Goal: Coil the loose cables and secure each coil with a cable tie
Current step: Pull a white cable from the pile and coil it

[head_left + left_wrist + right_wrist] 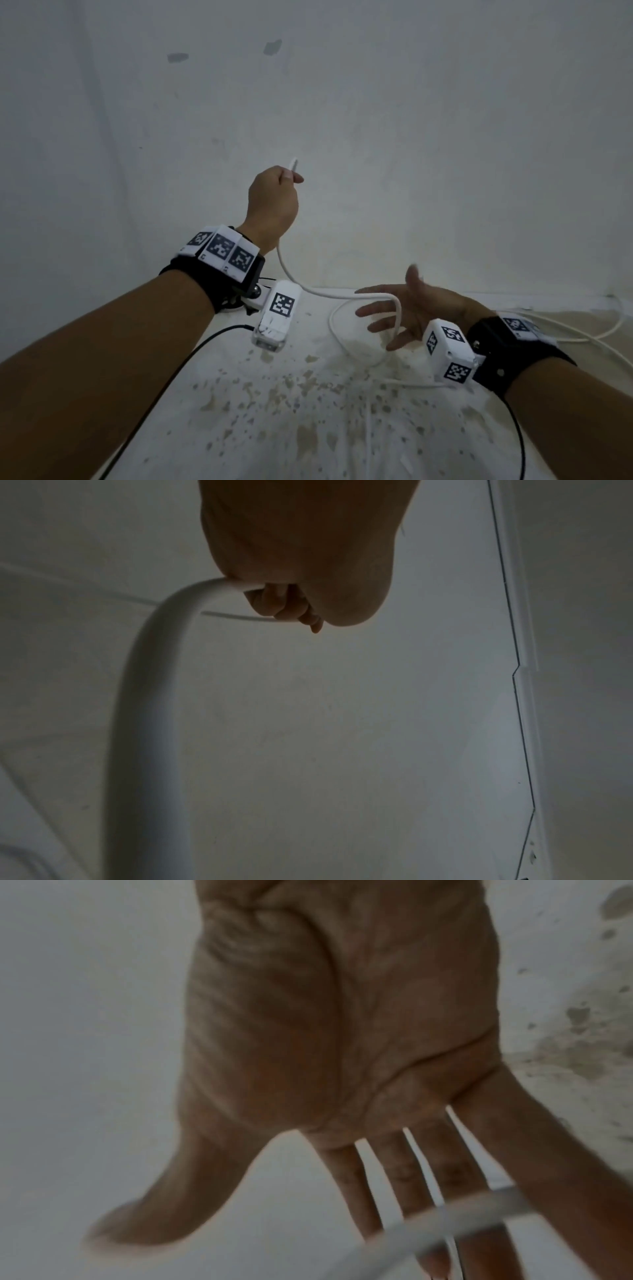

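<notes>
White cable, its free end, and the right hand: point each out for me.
white cable (329, 293): head view, on the span hanging between the hands.
free end (293, 163): head view, on the tip sticking up from the left hand (272, 202).
right hand (416, 313): head view, on the open palm.

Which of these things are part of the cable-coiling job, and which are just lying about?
Part of the job:
- white cable, one end gripped in the left hand
- right hand, open, the cable draped over its fingers

Just lying about:
- black cable on the stained surface
- more white cable at the right; no cable tie visible
</notes>
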A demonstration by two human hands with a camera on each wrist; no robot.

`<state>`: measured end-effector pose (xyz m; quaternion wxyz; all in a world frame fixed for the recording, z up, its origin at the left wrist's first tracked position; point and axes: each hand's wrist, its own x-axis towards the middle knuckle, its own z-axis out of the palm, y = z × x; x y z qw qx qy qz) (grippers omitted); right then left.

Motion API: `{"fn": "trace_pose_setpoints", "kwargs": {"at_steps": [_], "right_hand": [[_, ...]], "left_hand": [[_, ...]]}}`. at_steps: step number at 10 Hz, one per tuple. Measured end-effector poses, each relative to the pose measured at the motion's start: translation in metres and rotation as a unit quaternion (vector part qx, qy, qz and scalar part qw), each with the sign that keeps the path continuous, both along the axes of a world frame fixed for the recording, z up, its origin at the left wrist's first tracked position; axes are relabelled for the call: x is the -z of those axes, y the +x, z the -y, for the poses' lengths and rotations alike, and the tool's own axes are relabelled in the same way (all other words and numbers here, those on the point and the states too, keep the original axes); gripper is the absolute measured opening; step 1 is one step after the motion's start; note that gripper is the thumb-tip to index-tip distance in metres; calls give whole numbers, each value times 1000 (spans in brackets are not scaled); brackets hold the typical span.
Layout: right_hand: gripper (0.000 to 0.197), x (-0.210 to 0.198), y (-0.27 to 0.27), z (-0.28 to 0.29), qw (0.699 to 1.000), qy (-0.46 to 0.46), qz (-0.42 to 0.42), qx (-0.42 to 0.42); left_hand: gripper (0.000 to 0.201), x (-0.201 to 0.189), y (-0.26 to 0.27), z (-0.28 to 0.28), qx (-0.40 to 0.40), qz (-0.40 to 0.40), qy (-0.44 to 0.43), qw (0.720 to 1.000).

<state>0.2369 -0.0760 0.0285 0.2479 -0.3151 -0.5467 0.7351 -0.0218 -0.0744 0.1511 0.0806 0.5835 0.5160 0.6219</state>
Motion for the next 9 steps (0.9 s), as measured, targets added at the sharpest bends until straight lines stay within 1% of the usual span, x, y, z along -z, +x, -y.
{"fn": "trace_pose_setpoints", "kwargs": {"at_steps": [1,2,3,4,5,6,7,8,9], "right_hand": [[86,17,-8,-7,983,29,136,116],[56,41,-20,-11,890,143,430,52],[53,60,-40,-7,787,235,571,1],[29,56,-61,-8,794,226,565,-11],[14,43,-74,-6,821,183,536,64],[6,38,-72,-31,878,144,425,168],[27,29,-67,-55,908,91,278,300],[28,21,-70,-57,918,68,220,323],[20,29,-76,-55,943,-4,135,304]], "left_hand": [[36,0,-4,-2,0,8,3,1000],[37,-1,-4,-1,-1,3,1,1000],[37,0,-3,-1,3,-2,1,1000],[37,4,-4,-2,12,8,-2,1000],[37,8,-6,-4,25,9,-9,1000],[37,11,-7,-6,44,8,-28,999],[36,13,-6,-5,62,-16,-22,998],[33,19,-1,-2,78,-51,-11,996],[27,37,8,3,114,-114,-21,987]]}}
